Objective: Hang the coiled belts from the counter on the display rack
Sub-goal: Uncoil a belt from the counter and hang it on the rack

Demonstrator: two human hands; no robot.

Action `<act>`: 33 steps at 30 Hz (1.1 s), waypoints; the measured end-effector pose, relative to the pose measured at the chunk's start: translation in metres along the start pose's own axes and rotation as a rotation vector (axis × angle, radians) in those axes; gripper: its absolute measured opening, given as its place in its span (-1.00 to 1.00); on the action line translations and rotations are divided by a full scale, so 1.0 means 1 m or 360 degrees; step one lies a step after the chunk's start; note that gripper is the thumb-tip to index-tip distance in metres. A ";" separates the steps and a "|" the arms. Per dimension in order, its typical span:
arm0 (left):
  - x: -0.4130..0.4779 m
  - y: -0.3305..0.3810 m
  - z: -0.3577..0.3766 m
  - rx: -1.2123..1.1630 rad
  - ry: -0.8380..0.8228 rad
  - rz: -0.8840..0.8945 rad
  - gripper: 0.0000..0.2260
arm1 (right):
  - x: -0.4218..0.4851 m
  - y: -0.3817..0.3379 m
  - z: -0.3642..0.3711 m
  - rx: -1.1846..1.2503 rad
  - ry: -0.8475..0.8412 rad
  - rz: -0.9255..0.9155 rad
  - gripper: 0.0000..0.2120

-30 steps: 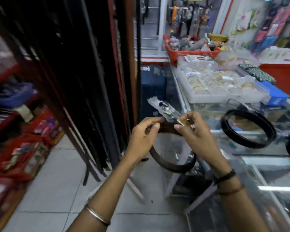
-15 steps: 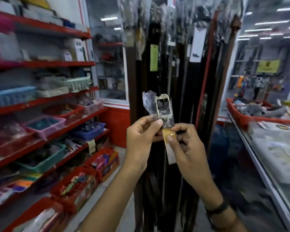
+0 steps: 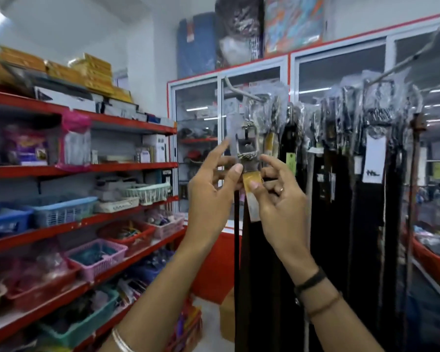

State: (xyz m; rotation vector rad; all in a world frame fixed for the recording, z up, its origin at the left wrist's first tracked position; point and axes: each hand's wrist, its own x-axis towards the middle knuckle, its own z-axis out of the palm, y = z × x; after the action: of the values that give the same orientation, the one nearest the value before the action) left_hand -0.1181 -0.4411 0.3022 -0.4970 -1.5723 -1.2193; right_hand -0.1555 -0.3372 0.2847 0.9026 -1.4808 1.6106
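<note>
A dark brown leather belt with a silver metal buckle wrapped in clear plastic is held up at the centre of the view. The strap is pinched just under the buckle by the left hand, thumb pressed against the fingers. A yellow paper tag, at 6 o'clock from the buckle, is clamped between the thumb and fingers of the right hand. The strap hangs straight down, so this belt is judged to be already uncoiled.

A bare metal hook of the display rack is seen at 12 o'clock from the buckle, near but apart from it. The buckle is not yet placed over the hook. Many dark belts in plastic sleeves are already hung at 3 o'clock.

The step in hand is judged to be the hanging of one belt, and it is almost done: only the lifting of the buckle onto the hook remains. The counter is not shown, so it cannot be told how many coiled belts are left.
</note>
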 end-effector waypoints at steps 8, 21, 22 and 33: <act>0.070 0.008 -0.011 -0.0232 0.0088 -0.0213 -0.72 | 0.058 -0.017 0.033 -0.0145 0.0107 -0.0228 -0.67; 0.106 0.009 -0.013 -0.0200 0.0077 -0.0224 -0.82 | 0.086 -0.026 0.051 -0.0174 0.0164 -0.0203 -0.65; 0.106 0.008 -0.012 -0.0193 0.0085 -0.0225 -0.81 | 0.086 -0.026 0.052 -0.0179 0.0162 -0.0198 -0.64; 0.110 0.009 -0.013 -0.0159 0.0010 -0.0352 -0.75 | 0.088 -0.030 0.050 -0.0180 0.0194 -0.0081 -0.77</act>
State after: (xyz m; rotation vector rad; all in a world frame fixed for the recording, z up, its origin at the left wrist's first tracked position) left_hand -0.1464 -0.4771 0.4033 -0.3899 -1.5980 -1.4711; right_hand -0.1697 -0.3803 0.3797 0.7592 -1.4374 1.5021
